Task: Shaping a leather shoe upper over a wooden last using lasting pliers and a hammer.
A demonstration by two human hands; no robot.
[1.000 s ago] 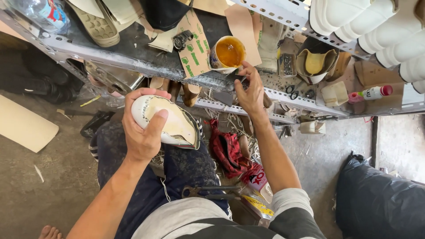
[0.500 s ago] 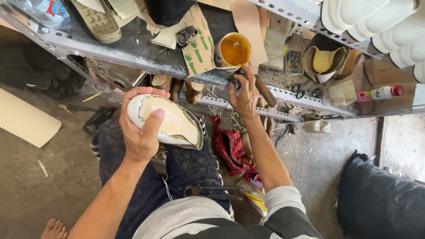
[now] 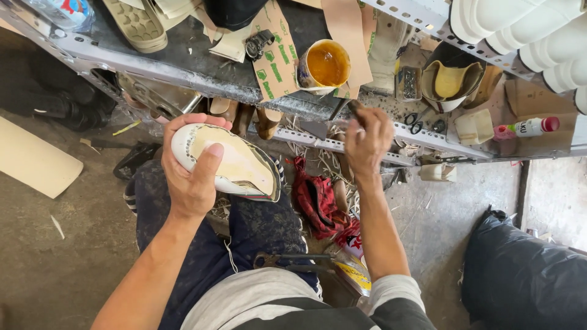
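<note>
My left hand [image 3: 194,164] grips an upturned shoe [image 3: 235,164] held over my lap, its pale insole side facing up and a row of small tacks around the toe. My thumb lies across the insole. My right hand [image 3: 367,139] is raised at the front edge of the metal shelf [image 3: 183,73], fingers closed around a thin dark handle, likely a brush, whose end is hidden by the hand. Just above that hand stands an open can of amber glue [image 3: 324,66].
The shelf holds a shoe sole [image 3: 137,24], cardboard pieces [image 3: 275,55], a box of nails [image 3: 408,84], scissors [image 3: 416,120] and a small bottle [image 3: 526,127]. Pincers [image 3: 293,261] lie on my lap. Red cloth [image 3: 318,198] lies below; a black bag [image 3: 526,275] sits at right.
My right hand has drawn back slightly from the glue can toward the shelf edge. The left hand and shoe stay in place; the view shifted a little.
</note>
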